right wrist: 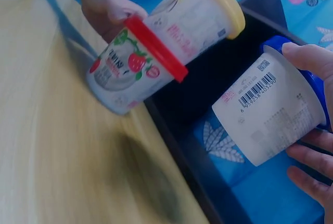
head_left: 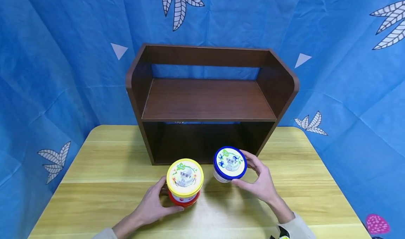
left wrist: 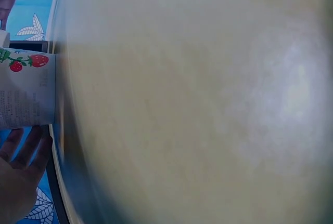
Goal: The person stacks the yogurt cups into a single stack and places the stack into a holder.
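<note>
My left hand [head_left: 152, 203] grips a red-lidded tub [head_left: 186, 202], printed with strawberries. A yellow-lidded tub [head_left: 185, 177] is stacked upright on top of it. In the right wrist view both tubs look raised off the table, as a shadow lies apart from the lower tub [right wrist: 125, 73]. My right hand [head_left: 259, 182] holds a blue-lidded tub [head_left: 230, 163] by its rim, thumb at the near side and fingers at the far side. The right wrist view shows the barcode on the blue-lidded tub's side [right wrist: 270, 104]. Only part of the strawberry tub [left wrist: 26, 89] enters the left wrist view.
A dark brown two-level shelf [head_left: 209, 100] stands at the back of the light wooden table [head_left: 104, 179]. Its lower compartment [head_left: 199, 140] opens toward me, just behind the tubs. A blue patterned cloth [head_left: 63, 56] hangs behind and at both sides.
</note>
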A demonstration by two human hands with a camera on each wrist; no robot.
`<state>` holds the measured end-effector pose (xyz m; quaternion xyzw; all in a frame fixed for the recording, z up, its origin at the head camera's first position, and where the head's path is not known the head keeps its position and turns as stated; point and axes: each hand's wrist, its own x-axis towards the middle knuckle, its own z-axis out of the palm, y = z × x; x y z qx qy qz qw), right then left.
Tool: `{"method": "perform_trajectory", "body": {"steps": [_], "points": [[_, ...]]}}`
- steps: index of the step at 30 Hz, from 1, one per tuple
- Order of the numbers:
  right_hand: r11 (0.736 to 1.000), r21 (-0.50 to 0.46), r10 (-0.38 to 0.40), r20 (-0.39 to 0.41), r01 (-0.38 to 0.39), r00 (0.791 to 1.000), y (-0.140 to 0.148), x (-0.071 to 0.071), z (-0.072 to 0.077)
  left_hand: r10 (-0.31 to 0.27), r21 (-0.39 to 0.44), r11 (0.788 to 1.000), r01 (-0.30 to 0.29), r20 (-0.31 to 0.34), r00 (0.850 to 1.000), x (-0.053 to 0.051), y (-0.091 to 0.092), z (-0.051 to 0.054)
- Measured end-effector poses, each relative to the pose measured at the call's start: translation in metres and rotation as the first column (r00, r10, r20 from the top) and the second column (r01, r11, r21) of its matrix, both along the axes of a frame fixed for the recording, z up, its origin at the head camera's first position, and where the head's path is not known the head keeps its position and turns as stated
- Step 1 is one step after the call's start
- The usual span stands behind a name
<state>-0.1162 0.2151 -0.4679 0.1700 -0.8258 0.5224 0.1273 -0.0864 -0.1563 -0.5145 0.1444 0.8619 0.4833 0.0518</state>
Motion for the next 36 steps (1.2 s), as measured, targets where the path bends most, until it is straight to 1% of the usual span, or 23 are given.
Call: {"method": "perform_trajectory", "body": {"steps": [9,16,25,31,36], "points": [[0.999,0.0,0.054,-0.086,-0.054,0.995,-0.002,-0.003,0.017,0.007,0.005,1.0,-0.007,0.0,1.0,-0.001,0.001,0.0],[0.997,0.005,0.08,-0.112,-0.08,0.99,-0.005,-0.008,0.034,0.001,0.004,1.0,-0.001,0.004,1.0,-0.001,0.001,0.0],[0.99,0.019,0.139,-0.168,-0.137,0.976,-0.013,-0.017,0.053,0.004,0.006,1.0,-0.004,0.016,1.0,-0.002,0.002,-0.001],[0.983,0.009,0.183,-0.188,-0.184,0.965,-0.022,-0.019,0.068,-0.002,0.015,1.0,0.002,0.004,1.0,-0.002,0.001,-0.002],[0.977,-0.005,0.209,-0.202,-0.214,0.957,-0.028,-0.019,0.076,0.0,0.013,1.0,0.0,0.0,1.0,-0.002,0.001,-0.003]]}}
